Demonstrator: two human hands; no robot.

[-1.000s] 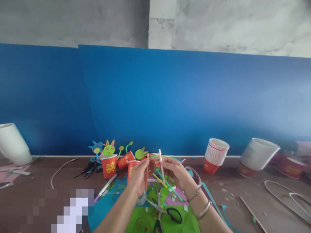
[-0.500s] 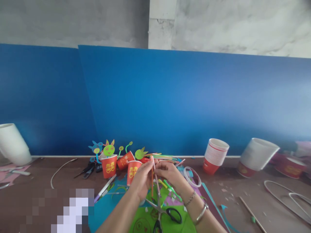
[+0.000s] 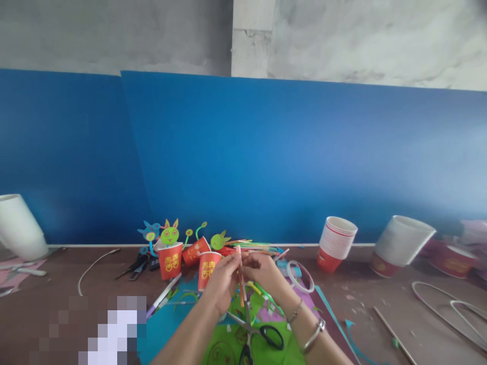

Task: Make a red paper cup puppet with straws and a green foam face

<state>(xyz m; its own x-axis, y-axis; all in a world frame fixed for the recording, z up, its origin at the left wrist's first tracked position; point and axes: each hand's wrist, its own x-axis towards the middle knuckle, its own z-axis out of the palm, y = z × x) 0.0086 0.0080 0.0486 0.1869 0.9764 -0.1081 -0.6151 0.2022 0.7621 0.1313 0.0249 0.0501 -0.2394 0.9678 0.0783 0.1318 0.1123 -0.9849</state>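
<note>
My left hand (image 3: 222, 282) and my right hand (image 3: 264, 274) meet above the middle of the worktop, both closed on thin drinking straws. An orange straw (image 3: 241, 290) and a pale pink straw (image 3: 244, 286) stand side by side between the fingertips, their upper ends just above my fingers. Below the straws lie black-handled scissors (image 3: 249, 328), blades spread, on green paper (image 3: 281, 337) with faces drawn on it. Left of my left hand stands a red paper cup (image 3: 209, 266) with gold characters. My fingers partly hide how each straw is gripped.
Decorated cups (image 3: 170, 258) with paper animals stand at the back left. A tape roll (image 3: 300, 276) is beside my right wrist. Stacked cups (image 3: 337, 246), wrapped cups (image 3: 399, 243), a stick (image 3: 393, 332) and a white cable (image 3: 437, 314) lie to the right.
The orange and pink straws have come closer together, their lower ends now nearly alongside each other. My hands have barely shifted. The scissors stay in place.
</note>
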